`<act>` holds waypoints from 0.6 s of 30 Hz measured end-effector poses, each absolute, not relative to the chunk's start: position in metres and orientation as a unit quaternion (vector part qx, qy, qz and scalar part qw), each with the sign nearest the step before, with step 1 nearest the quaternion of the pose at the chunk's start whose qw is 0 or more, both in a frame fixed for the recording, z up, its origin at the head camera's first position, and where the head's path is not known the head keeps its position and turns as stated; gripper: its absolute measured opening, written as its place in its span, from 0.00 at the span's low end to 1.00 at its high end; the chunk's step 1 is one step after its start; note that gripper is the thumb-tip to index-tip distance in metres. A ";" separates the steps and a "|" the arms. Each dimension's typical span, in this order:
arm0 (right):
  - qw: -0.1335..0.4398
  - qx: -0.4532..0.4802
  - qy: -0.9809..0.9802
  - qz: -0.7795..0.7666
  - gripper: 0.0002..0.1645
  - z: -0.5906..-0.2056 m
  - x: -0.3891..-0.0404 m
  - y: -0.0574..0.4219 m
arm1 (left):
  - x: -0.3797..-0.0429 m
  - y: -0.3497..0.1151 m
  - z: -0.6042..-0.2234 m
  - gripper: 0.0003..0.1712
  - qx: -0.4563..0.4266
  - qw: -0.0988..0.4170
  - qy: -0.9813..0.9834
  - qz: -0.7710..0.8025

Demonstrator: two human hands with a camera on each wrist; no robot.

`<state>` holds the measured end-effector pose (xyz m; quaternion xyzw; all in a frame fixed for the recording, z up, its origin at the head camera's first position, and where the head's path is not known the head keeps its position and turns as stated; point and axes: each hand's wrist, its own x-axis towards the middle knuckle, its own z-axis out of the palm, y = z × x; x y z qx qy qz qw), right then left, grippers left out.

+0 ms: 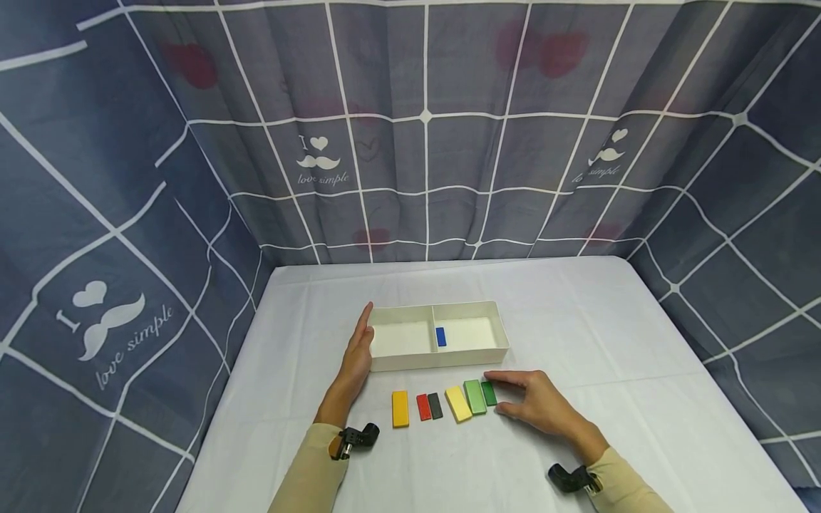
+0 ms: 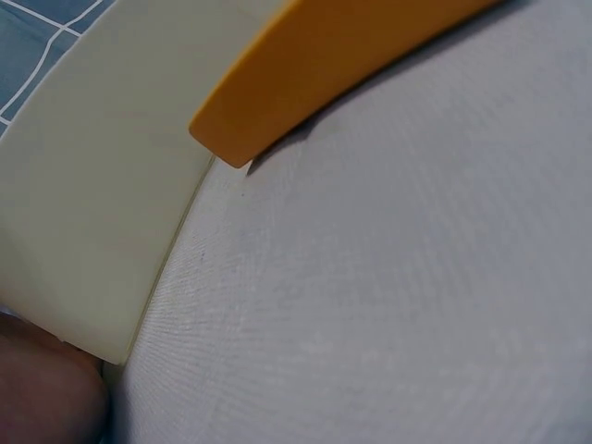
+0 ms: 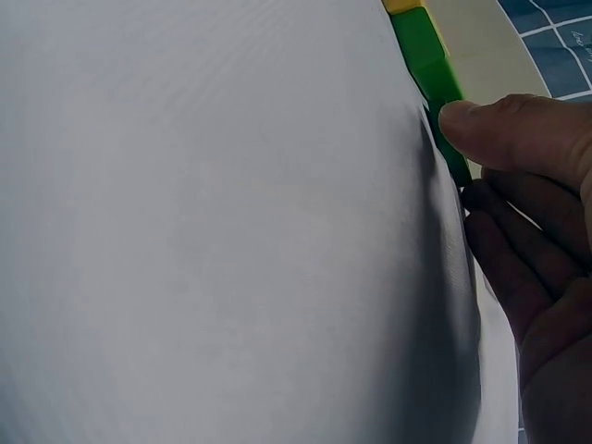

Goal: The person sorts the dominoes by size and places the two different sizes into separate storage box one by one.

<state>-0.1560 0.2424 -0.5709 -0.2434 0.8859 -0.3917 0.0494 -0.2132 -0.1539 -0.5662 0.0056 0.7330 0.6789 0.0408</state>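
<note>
My left hand (image 1: pixel 356 356) rests against the left end of a cream two-compartment box (image 1: pixel 442 360), with its fingers straight. A blue block (image 1: pixel 440 336) lies in the right compartment beside the divider. My right hand (image 1: pixel 541 402) has its thumb and forefinger at the two ends of a dark green block (image 1: pixel 489 393) on the table, pinching it. In the right wrist view the thumb (image 3: pixel 490 125) partly covers that block. A light green block (image 1: pixel 474 397) lies just to its left, followed by a pale yellow block (image 1: pixel 458 404).
Farther left along the row lie a black block (image 1: pixel 435 405), a red block (image 1: pixel 423 407) and an orange-yellow block (image 1: pixel 400 409). The white-covered table (image 1: pixel 564 306) is bordered by grey-blue checked curtains (image 1: pixel 398 157) at the back and both sides.
</note>
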 end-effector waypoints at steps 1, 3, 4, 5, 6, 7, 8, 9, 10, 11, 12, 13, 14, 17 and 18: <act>0.049 -0.244 0.886 -0.391 0.37 -0.571 -0.156 0.242 | -0.213 -0.154 -0.566 0.33 0.004 0.042 0.732 0.680; 0.048 -0.245 0.888 -0.387 0.37 -0.571 -0.156 0.242 | -0.213 -0.154 -0.566 0.33 0.004 0.041 0.731 0.682; 0.046 -0.247 0.888 -0.385 0.37 -0.571 -0.156 0.241 | -0.213 -0.154 -0.566 0.33 0.004 0.041 0.731 0.681; 0.044 -0.249 0.888 -0.383 0.36 -0.571 -0.156 0.241 | -0.213 -0.154 -0.566 0.33 0.003 0.041 0.732 0.680; 0.042 -0.250 0.889 -0.381 0.36 -0.571 -0.156 0.241 | -0.213 -0.153 -0.566 0.33 0.002 0.041 0.733 0.679; 0.039 -0.252 0.890 -0.379 0.36 -0.571 -0.156 0.241 | -0.213 -0.153 -0.567 0.33 0.003 0.041 0.734 0.678; 0.037 -0.253 0.890 -0.377 0.36 -0.570 -0.157 0.241 | -0.213 -0.153 -0.567 0.33 0.002 0.040 0.735 0.677; 0.035 -0.254 0.891 -0.375 0.35 -0.570 -0.157 0.240 | -0.213 -0.153 -0.567 0.33 0.002 0.040 0.736 0.676; 0.034 -0.255 0.891 -0.375 0.35 -0.570 -0.157 0.240 | -0.213 -0.153 -0.567 0.33 0.003 0.040 0.737 0.675; 0.033 -0.255 0.891 -0.374 0.35 -0.569 -0.157 0.240 | -0.213 -0.153 -0.567 0.33 0.003 0.039 0.737 0.675; 0.031 -0.255 0.891 -0.373 0.34 -0.569 -0.157 0.240 | -0.213 -0.153 -0.567 0.33 0.002 0.039 0.736 0.676; 0.030 -0.256 0.892 -0.372 0.34 -0.569 -0.157 0.240 | -0.213 -0.153 -0.567 0.33 0.003 0.038 0.736 0.676; 0.029 -0.256 0.892 -0.371 0.34 -0.569 -0.157 0.239 | -0.213 -0.153 -0.567 0.33 0.003 0.038 0.735 0.677; 0.026 -0.257 0.893 -0.368 0.34 -0.568 -0.157 0.239 | -0.213 -0.154 -0.568 0.33 0.006 0.037 0.734 0.679; 0.025 -0.257 0.893 -0.368 0.34 -0.568 -0.157 0.239 | -0.213 -0.154 -0.567 0.33 0.006 0.038 0.734 0.678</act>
